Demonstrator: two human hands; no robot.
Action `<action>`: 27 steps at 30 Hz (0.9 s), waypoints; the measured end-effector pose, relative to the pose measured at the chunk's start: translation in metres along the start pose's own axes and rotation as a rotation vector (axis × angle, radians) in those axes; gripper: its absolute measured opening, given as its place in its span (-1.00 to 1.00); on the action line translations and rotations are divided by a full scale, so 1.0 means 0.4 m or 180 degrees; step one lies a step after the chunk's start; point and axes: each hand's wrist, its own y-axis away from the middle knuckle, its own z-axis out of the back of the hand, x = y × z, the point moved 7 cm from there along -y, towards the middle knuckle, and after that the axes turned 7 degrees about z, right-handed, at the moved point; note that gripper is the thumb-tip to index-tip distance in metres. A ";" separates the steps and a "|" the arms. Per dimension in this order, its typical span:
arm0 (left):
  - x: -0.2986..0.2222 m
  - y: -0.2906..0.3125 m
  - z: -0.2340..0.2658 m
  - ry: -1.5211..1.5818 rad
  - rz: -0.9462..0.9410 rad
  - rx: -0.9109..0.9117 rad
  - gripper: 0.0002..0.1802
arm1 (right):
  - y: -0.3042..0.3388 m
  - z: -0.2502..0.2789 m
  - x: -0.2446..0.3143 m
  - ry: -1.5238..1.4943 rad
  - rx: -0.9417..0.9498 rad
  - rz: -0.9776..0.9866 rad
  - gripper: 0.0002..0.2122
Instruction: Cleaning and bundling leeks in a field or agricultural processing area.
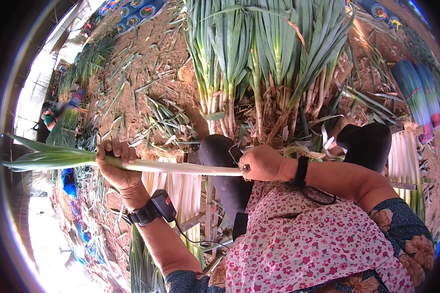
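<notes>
A long green onion (186, 168) lies level across the view, its green leaves to the left and its white stem to the right. My left hand (116, 163) is wrapped round it where the green meets the white. At the root end, my right hand (263, 163) is closed, fingers pressed together on the tip; thin root strands show beside them. Whether those fingers also hold something small is hidden. Just ahead of my knees, a big stand of untrimmed green onions (276, 53) leans upright, roots down.
Peeled white stalks (183, 193) lie beside my left knee, and more white stalks (404, 158) lie at the right. Bundled green onions (415, 93) rest at the far right. Leaf scraps (166, 115) litter the brown ground. Another person (53, 116) is at the far left.
</notes>
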 end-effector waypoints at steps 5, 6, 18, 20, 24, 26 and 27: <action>0.003 0.010 -0.067 0.0066 0.0057 0.0559 -0.76 | -0.010 -0.002 -0.002 0.0196 0.0093 -0.0108 -0.84; 0.004 0.011 -0.074 0.0067 0.0055 0.0564 -0.76 | -0.011 -0.002 -0.007 0.0196 0.0109 -0.0184 -0.83; -0.001 0.061 -0.164 0.0091 0.0171 0.1705 -0.63 | 0.040 0.077 -0.095 0.0535 -0.0875 0.0367 -0.73; 0.007 0.047 -0.157 0.0094 0.0179 0.1738 -0.62 | 0.005 0.035 -0.050 -0.0624 0.0312 0.0130 -0.74; 0.007 0.047 -0.172 0.0123 0.0210 0.1839 -0.61 | -0.022 0.002 -0.011 0.0168 0.0571 0.0155 -0.81; 0.006 0.034 -0.164 0.0046 0.0136 0.1615 -0.62 | -0.035 0.008 -0.012 0.0223 0.0546 0.0203 -0.85; 0.005 0.036 -0.156 0.0103 0.0141 0.1668 -0.62 | -0.039 0.007 -0.017 0.0148 0.0573 0.0145 -0.84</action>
